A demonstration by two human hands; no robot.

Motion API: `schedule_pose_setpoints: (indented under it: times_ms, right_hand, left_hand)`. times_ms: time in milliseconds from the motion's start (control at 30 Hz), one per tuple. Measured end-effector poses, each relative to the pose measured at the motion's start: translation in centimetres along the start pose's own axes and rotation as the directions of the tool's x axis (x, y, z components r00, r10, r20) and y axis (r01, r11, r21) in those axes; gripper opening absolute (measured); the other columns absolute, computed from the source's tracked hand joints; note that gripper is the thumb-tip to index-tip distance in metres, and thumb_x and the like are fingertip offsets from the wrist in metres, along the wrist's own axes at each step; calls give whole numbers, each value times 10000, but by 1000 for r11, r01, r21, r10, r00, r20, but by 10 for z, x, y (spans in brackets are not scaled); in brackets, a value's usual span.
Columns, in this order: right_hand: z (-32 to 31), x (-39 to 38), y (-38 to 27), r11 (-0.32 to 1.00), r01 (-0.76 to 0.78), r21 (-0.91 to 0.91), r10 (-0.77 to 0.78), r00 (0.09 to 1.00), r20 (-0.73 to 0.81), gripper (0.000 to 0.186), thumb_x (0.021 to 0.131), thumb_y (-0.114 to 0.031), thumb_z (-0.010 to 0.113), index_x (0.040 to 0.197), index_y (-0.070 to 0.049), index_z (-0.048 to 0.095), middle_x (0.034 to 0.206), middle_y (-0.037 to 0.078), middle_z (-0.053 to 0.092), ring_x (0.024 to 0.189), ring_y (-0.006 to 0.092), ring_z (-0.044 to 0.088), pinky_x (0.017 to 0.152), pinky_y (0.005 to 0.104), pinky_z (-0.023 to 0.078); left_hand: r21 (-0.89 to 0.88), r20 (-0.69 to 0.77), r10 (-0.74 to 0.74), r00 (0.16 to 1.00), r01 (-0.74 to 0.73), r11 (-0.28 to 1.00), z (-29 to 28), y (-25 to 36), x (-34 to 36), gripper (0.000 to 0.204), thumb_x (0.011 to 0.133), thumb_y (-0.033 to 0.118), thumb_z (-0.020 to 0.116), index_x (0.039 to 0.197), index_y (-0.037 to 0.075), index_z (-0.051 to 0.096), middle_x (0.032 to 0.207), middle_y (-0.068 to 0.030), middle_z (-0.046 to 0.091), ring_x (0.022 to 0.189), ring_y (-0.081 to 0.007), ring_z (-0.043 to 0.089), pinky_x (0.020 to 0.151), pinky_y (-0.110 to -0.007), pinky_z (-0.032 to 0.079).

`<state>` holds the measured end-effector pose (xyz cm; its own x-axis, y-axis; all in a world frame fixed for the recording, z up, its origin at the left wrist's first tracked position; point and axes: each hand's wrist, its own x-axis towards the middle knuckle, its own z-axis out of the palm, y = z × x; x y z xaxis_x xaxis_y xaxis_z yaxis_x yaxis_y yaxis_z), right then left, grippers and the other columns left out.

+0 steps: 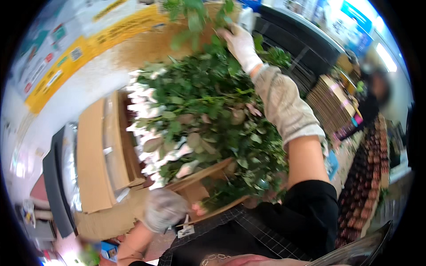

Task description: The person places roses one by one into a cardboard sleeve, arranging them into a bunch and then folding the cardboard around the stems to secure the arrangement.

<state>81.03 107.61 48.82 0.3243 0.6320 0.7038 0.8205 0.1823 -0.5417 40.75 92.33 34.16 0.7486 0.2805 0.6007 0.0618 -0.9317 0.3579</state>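
The handling of flowers looks well short of finished. A broad heap of green, leafy cut stems [208, 106] lies in front of the person, many with heads already wrapped in pale, ribbed sleeves [179, 151] at the left side. Only a soft pink, rounded bloom [199, 208] and some foliage show inside the long, narrow brown cardboard box [188, 191] nearest the body, so most of the heap seems left to deal with; how full the box is cannot be told.

The right hand [239, 44], in a whitish knit glove with a wrinkled beige fabric sleeve, reaches past the heap's far edge. Its grip is drawn together at a blurred, leafy green spray [195, 24] and appears to have hold of it. The left hand [165, 210], in a greyish glove, is beside the box's left end; blur hides whether its curled grip has anything.

The leaves are matt and oval. Stiff, flat brown cardboard panels [92, 157] stand left of the heap, beside crinkled, shiny silver film [72, 166].
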Motion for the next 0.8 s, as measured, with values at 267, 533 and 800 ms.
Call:
schedule_pose_setpoints:
  times_ms: [267, 533, 800]
  right_hand:
    - [-15, 35, 56, 390, 123, 913, 38, 988, -150, 202, 842, -38, 581, 1036, 17, 589, 905, 81, 634, 825, 145, 590, 714, 247, 476]
    - [-82, -8, -4, 479, 87, 873, 175, 965, -192, 260, 847, -73, 592, 1101, -15, 581, 926, 66, 652, 775, 109, 572, 748, 218, 459]
    - [-176, 4, 19, 723, 229, 651, 5, 941, -337, 220, 873, -196, 576, 1032, -46, 608, 842, 35, 645, 700, 104, 579, 649, 242, 466]
  left_hand:
    - [665, -375, 106, 921, 188, 723, 13, -147, 237, 891, 657, 405, 756, 1356, 67, 320, 1403, -210, 251, 1289, -380, 250, 1071, -515, 182]
    - [918, 156, -331, 931, -13, 395, -24, -180, 306, 378, 775, 344, 618, 1090, 140, 576, 1026, -75, 586, 1069, -250, 502, 1049, -478, 244]
    - [194, -268, -187, 945, 243, 950, -5, -177, 265, 524, 795, 273, 671, 1231, 65, 468, 1187, -101, 509, 1123, -254, 481, 969, -376, 383]
